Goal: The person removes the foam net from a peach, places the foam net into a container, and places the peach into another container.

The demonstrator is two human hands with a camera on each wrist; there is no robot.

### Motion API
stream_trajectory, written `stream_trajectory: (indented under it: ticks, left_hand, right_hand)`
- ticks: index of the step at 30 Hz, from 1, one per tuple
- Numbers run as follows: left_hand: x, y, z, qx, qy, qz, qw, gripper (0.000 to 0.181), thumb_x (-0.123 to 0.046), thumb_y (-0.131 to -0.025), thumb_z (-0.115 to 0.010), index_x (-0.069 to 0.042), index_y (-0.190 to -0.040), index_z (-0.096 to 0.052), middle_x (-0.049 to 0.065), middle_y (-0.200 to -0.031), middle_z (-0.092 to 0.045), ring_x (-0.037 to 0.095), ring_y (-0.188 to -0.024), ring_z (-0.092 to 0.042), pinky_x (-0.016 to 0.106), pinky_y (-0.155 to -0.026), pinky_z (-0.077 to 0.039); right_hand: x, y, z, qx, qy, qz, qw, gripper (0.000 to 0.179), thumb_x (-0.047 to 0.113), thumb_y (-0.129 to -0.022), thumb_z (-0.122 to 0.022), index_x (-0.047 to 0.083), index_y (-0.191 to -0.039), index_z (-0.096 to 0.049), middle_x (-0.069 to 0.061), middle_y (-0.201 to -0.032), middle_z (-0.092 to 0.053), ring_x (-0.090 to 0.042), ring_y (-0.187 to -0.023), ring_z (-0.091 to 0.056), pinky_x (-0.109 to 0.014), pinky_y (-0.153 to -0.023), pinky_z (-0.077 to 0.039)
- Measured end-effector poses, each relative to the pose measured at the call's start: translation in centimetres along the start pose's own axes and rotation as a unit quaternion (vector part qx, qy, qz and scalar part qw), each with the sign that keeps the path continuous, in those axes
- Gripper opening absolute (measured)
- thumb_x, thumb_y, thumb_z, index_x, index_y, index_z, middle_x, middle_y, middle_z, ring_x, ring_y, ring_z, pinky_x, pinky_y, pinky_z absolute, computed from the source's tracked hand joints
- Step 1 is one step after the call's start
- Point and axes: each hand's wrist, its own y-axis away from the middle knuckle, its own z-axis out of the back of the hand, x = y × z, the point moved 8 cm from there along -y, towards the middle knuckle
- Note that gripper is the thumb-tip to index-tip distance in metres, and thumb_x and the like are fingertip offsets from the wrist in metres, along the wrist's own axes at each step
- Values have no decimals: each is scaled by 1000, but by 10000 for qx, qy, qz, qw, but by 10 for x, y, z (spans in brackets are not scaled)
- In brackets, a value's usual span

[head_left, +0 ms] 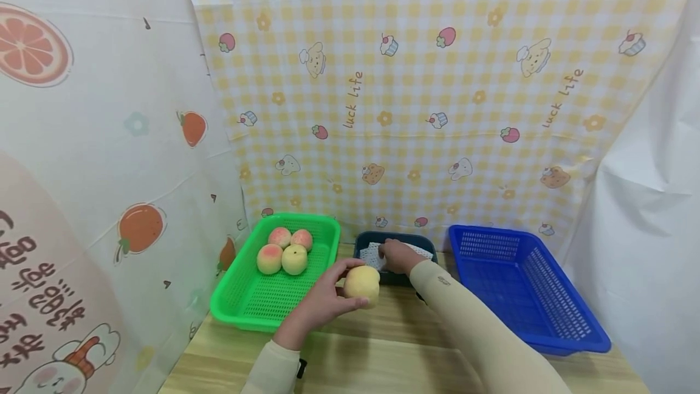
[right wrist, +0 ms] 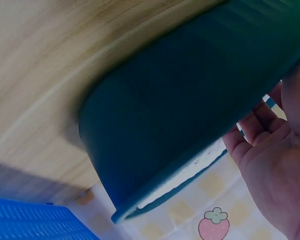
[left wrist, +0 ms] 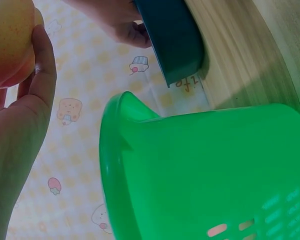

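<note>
My left hand (head_left: pixel 322 300) grips a yellow peach (head_left: pixel 362 284) above the table, thumb and fingers curled round its sides. In the left wrist view this peach (left wrist: pixel 10 42) shows a red blush underneath. My right hand (head_left: pixel 399 256) reaches into a dark green bin (head_left: pixel 395 278) at the back middle. Its curled fingers pinch at a white foam fruit net (head_left: pixel 373 255), one of the white mesh pieces lying in the bin. In the right wrist view, the fingers (right wrist: pixel 252 131) dip behind the bin's rim, so their tips are hidden.
A green basket (head_left: pixel 248 315) on the left holds several peaches (head_left: pixel 281 251) at its far end. On the right stands a blue basket (head_left: pixel 492 284) with mesh sides. Both rest on a wooden table (head_left: pixel 377 351), with a checked curtain (head_left: pixel 410 78) hanging close behind.
</note>
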Motion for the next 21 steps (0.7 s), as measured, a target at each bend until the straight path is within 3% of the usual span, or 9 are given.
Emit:
stream_trajectory:
  ticks: [9,21]
  left_hand:
    - [-5,0,0,28,5,81,10000,69,-22,-97,-89,-14,-157,-55,10,-151,-57,28,-116,-67,36,-89,-63]
    - [-2,-1,10,-58,-87,174,9998,72,-22,-95,-91,-18,-158,-55,6,-152,-58,27,-120,-65,37,-93,-62]
  right_hand:
    - [-8,3,7,-31,-255,-27,9997,27,19,-97,-89,8,-118,-77,-6,-110,-65,-22,-98,-66,-44,-92,-60]
    - [0,30,60,-1053,-885,358,9899,21,22,-103,-81,6,-116,-75,-6,-112,-69,-25,-107,-68,-47,-96,-59]
